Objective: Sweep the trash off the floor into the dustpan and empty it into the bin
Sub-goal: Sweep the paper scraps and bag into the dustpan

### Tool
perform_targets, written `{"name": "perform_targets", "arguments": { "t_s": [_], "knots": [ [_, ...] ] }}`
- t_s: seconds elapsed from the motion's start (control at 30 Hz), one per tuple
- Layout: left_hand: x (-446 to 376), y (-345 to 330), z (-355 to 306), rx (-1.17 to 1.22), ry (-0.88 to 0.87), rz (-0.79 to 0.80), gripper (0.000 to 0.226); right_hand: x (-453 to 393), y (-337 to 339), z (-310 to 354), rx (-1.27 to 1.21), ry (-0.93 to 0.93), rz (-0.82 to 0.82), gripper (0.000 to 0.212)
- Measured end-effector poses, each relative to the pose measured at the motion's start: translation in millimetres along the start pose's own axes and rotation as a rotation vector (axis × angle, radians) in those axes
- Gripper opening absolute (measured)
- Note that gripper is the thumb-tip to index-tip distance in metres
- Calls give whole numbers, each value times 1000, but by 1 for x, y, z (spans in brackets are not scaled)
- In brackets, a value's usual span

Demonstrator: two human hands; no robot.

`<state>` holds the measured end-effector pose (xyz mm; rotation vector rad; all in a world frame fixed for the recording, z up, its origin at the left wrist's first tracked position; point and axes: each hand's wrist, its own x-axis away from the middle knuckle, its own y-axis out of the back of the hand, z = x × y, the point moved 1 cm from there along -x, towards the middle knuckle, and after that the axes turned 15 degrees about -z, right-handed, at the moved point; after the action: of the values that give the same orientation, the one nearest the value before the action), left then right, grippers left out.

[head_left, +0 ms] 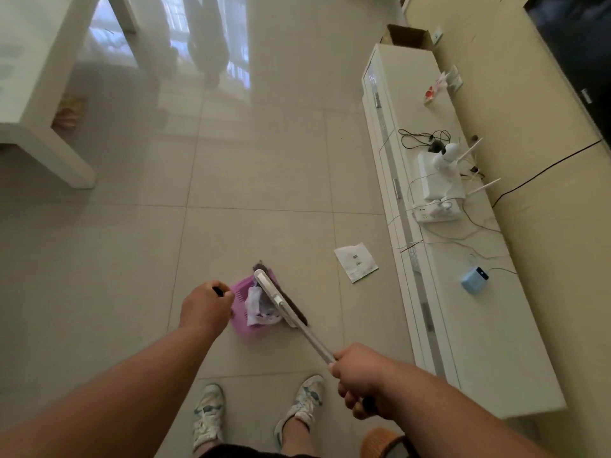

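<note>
A pink dustpan point(240, 320) rests on the tiled floor in front of my feet, with crumpled white trash point(259, 309) inside it. My left hand point(206, 307) is closed around the dustpan's dark handle. My right hand point(358, 380) grips the pale handle of a broom point(281, 300), whose white head and dark bristles lie across the dustpan's right side against the trash. A flat white paper packet point(356, 262) lies on the floor to the right, apart from the dustpan.
A long low white cabinet point(463, 325) runs along the right wall, carrying a router, a power strip, cables and a small blue device point(474, 280). A white table point(39, 127) stands at the left. An orange bin rim point(380, 441) shows at the bottom right. An open cardboard box point(408, 36) sits far right.
</note>
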<state>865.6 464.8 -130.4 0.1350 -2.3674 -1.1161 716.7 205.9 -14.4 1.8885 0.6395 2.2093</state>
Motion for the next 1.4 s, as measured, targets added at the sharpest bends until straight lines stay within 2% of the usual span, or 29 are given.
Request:
{"name": "perform_targets", "arguments": {
  "t_s": [0.23, 0.47, 0.63, 0.9, 1.1, 1.23, 1.3, 1.4],
  "knots": [
    [2, -1, 5, 25, 23, -17, 11, 5, -3, -3, -96, -15, 29, 27],
    [10, 8, 13, 83, 77, -63, 11, 23, 51, -20, -212, 5, -5, 20],
    [14, -5, 0, 112, 79, -57, 11, 31, 92, -46, -201, 71, -111, 23],
    [28, -45, -66, 161, 61, -4, 12, -19, 149, -54, -208, 76, -294, 27],
    [46, -80, -106, 168, 31, 13, 13, -81, 183, -41, -267, -66, -391, 30],
    [50, -103, -130, 120, -6, 11, 11, -119, 199, -40, -183, -90, -402, 28],
    [45, -117, -137, 112, -8, 19, 11, -131, 204, -40, -155, -165, -407, 22],
    [39, -130, -146, 108, 11, 10, 12, -146, 208, -37, -122, -248, -379, 36]
  ]
}}
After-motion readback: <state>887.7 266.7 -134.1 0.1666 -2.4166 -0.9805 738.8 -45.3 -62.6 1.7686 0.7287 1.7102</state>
